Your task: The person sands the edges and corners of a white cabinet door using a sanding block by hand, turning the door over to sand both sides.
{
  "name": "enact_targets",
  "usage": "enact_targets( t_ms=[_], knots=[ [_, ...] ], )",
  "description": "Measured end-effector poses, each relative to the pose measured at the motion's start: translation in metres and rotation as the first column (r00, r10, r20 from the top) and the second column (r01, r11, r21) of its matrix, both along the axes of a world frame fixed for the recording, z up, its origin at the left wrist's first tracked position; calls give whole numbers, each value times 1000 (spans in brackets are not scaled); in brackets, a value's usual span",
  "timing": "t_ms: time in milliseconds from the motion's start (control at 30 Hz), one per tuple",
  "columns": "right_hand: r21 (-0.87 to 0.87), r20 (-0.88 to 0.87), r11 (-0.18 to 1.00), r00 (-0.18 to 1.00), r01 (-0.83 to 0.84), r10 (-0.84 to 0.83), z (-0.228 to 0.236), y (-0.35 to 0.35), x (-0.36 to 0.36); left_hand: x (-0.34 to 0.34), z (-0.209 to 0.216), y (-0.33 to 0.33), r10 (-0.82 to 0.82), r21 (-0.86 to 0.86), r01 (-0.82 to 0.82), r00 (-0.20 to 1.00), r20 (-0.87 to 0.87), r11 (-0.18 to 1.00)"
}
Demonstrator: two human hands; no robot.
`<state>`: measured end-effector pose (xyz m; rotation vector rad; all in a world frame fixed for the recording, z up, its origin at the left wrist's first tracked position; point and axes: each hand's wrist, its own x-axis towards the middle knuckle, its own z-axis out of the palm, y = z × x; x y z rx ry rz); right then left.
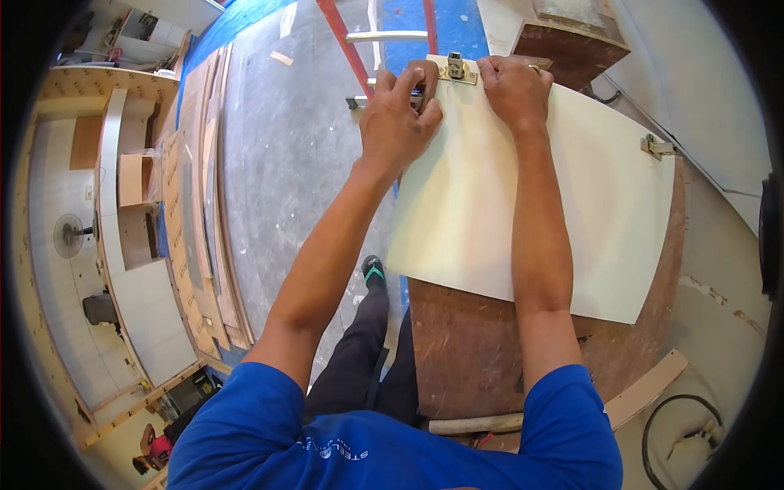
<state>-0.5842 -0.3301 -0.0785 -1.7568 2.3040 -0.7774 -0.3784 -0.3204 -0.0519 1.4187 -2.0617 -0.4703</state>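
A cream-white cabinet door panel (596, 204) lies flat on a brown wooden worktable (465, 351). At its far edge, between my hands, a metal cabinet hinge (455, 70) is fitted. A second hinge (658, 147) sits near the panel's right corner. My left hand (400, 118) is closed beside the first hinge, at the far left corner. Something brown and metallic shows by its fingers, too hidden to name. Just right of that hinge, my right hand (518, 90) is closed over the panel's far edge, its forearm lying across the panel.
A red ladder (347, 39) stands beyond the panel. Long boards (214, 188) lie along the grey floor (286, 147) at left, beside a wooden cabinet frame (122, 220). A brown board structure (572, 49) is at far right. A black cable (649, 441) curls at lower right.
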Motion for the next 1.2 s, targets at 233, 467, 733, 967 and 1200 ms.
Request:
enact_targets(
  t_ms=[233,467,733,967,1200],
  knots=[
    [17,-21,1000,1000,1,0,1,-1,-1,-11,0,-25,-2,-21,3,999,38,1000],
    [49,-28,999,1000,6,-5,2,-3,-1,-25,2,-59,-1,-58,5,997,75,998],
    [16,-8,999,999,32,-32,-2,-3,-2,-21,8,-126,29,84,6,908,-417,996],
    [36,-13,999,999,41,-40,4,-3,-1,62,-15,-98,531,453,566,32,-847,689],
    [-198,24,978,997,72,-68,-11,-7,0,178,-93,65,799,758,396,94,-594,518]
  ],
)
